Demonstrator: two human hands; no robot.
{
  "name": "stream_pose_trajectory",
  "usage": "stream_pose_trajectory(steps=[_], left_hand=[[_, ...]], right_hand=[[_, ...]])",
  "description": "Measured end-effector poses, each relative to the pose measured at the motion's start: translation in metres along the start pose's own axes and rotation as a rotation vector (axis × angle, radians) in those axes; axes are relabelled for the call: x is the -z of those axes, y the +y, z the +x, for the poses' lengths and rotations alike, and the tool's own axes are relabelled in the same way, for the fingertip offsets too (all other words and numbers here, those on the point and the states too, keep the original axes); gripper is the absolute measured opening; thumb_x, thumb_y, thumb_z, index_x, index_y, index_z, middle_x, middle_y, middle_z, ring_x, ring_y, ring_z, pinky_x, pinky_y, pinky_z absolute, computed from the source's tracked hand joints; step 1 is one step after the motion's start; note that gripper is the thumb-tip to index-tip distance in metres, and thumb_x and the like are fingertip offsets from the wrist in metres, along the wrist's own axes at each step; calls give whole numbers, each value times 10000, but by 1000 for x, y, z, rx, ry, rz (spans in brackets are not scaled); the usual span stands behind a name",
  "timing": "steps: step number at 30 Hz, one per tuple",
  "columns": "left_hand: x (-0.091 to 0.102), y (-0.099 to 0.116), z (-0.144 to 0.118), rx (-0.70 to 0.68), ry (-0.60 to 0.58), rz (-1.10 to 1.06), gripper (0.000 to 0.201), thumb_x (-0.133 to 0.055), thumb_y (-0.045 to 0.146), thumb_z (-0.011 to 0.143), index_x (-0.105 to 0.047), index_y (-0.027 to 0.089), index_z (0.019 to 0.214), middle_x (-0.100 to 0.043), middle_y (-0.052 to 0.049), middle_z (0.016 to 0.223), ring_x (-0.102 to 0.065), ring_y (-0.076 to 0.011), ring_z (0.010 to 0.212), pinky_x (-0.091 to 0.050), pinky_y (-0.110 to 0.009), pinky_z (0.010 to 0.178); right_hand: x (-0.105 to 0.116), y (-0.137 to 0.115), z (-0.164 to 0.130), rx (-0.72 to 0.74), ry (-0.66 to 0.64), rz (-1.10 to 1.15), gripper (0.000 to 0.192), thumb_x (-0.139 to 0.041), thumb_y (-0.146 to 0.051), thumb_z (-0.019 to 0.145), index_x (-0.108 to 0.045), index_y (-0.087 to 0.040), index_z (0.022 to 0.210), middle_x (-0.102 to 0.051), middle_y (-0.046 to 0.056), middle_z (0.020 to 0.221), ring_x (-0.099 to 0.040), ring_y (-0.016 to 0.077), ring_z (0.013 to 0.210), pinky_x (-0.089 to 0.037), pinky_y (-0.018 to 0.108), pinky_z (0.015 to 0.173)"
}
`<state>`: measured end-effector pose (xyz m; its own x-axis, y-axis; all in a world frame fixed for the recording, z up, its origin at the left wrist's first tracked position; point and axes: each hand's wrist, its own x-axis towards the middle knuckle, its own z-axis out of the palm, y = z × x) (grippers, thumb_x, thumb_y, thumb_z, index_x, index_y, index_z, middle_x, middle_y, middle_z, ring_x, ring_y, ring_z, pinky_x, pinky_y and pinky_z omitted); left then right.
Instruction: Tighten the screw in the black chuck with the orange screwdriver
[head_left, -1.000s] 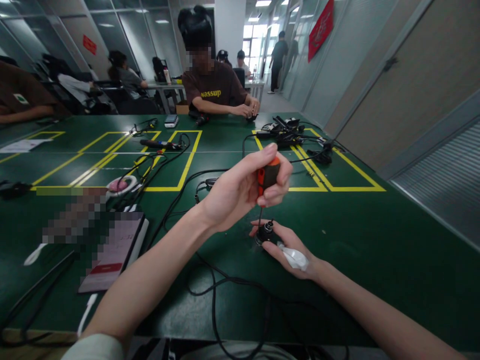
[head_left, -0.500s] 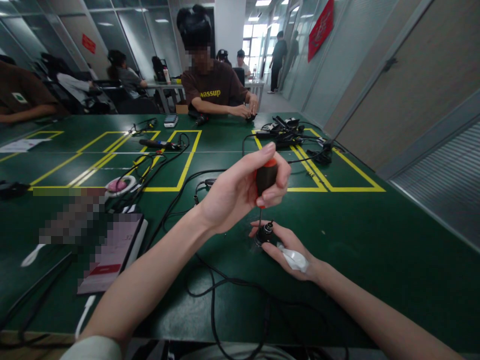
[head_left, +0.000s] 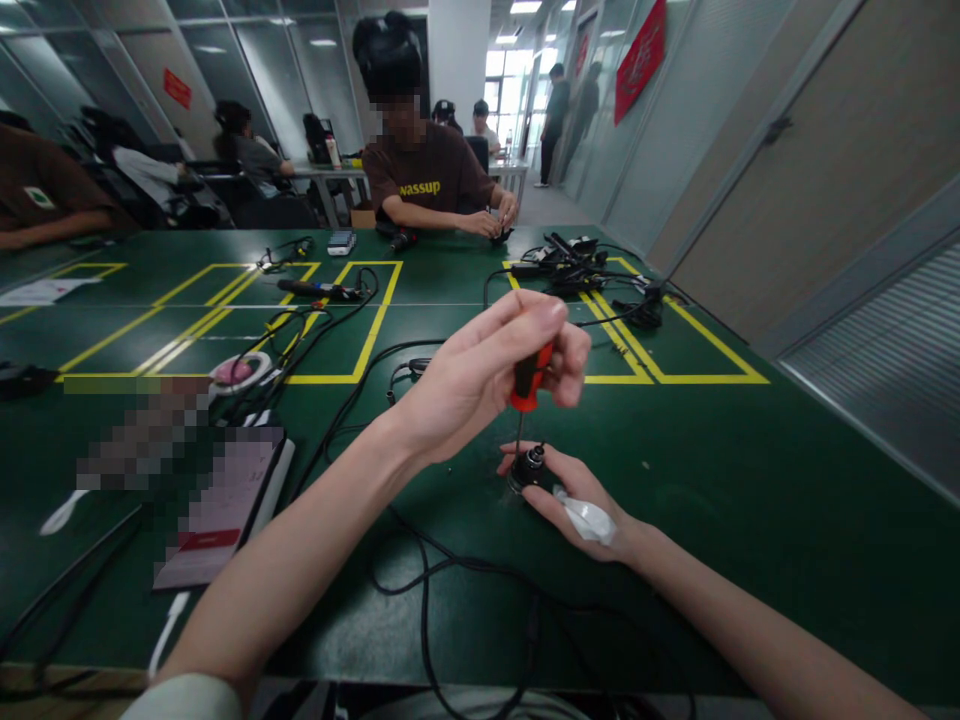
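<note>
My left hand (head_left: 499, 375) is closed around the handle of a red and black screwdriver (head_left: 527, 385), which stands nearly upright with its thin shaft pointing down. The shaft's tip meets the left side of a small round black part (head_left: 531, 466) with a stepped metal-ringed post on top; the exact contact point is too small to make out. Low on the table, my right hand (head_left: 574, 490) grips that part between thumb and fingers. Against its palm lies a crumpled white piece (head_left: 590, 517), maybe tape or tissue.
Black cables (head_left: 450, 560) loop across the green table (head_left: 750, 500). At the left lies a phone-like device (head_left: 225, 500), near a pink and white ring (head_left: 240, 372). A pile of black devices (head_left: 570, 262) sits at the back right. Across the table a person (head_left: 435, 180) handles a small object.
My left hand's fingers have rolled around the screwdriver handle, and the thumb has shifted right and slightly down. My right hand and the black part have stayed in place.
</note>
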<state>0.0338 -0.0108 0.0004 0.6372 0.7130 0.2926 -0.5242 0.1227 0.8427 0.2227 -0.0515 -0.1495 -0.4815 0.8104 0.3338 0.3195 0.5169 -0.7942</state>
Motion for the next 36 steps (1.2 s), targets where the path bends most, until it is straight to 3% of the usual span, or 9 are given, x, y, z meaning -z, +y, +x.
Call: stream_pose_trajectory(steps=[2,4,8,17,22,24,29,36], left_hand=[[0,0,-1,-1,-24,18,295,-739,383,926,-514,193,908,-576,45,707,-500,-55,537,-361,-181,537],[1,1,-2,22,-67,22,317,-686,445,954,-531,184,864,-465,62,604,-373,-46,488,-285,-189,510],[0,4,-2,67,-105,26,481,-543,508,1016,-542,156,689,-339,43,561,-317,-58,505,-282,-203,519],[0,4,-1,62,-96,-28,489,-502,459,1044,-520,149,667,-339,39,573,-330,-54,511,-307,-179,519],[0,1,-1,26,-19,-16,337,-671,436,968,-543,157,830,-532,22,713,-527,-62,599,-427,-181,596],[0,0,-2,10,-19,11,289,-730,380,931,-523,181,900,-561,35,732,-521,-59,580,-410,-179,573],[0,3,-2,31,-48,16,282,-621,380,989,-524,173,824,-391,60,601,-331,-49,508,-286,-178,507],[-2,6,-1,80,-51,5,466,-585,482,1004,-545,141,688,-345,38,592,-319,-50,516,-292,-187,518]], right_hand=[[0,0,0,1,-3,6,332,-586,-351,1017,-662,-191,1297,-805,135,1173,-770,275,1068,-604,406,1017],[0,0,0,5,-7,11,344,-584,-351,1018,-650,-192,1317,-806,136,1173,-771,279,1074,-607,407,1008],[-1,2,-1,-5,-7,12,340,-586,-354,1020,-653,-195,1312,-805,134,1173,-771,280,1083,-603,412,1018],[0,1,0,-2,-2,8,334,-588,-331,1011,-651,-185,1306,-806,138,1166,-774,275,1068,-606,404,1011],[-1,1,0,-9,5,-2,339,-592,-325,1010,-650,-188,1314,-810,135,1170,-774,271,1071,-607,404,1015],[-1,1,-1,-11,2,4,350,-593,-332,1010,-650,-189,1325,-810,135,1178,-773,274,1078,-604,410,1025],[0,0,-1,-7,-3,10,356,-602,-343,1009,-650,-189,1326,-811,140,1170,-775,282,1066,-611,415,1010],[0,0,1,5,-6,3,347,-584,-356,1024,-637,-183,1319,-810,146,1167,-777,277,1075,-604,408,1016]])
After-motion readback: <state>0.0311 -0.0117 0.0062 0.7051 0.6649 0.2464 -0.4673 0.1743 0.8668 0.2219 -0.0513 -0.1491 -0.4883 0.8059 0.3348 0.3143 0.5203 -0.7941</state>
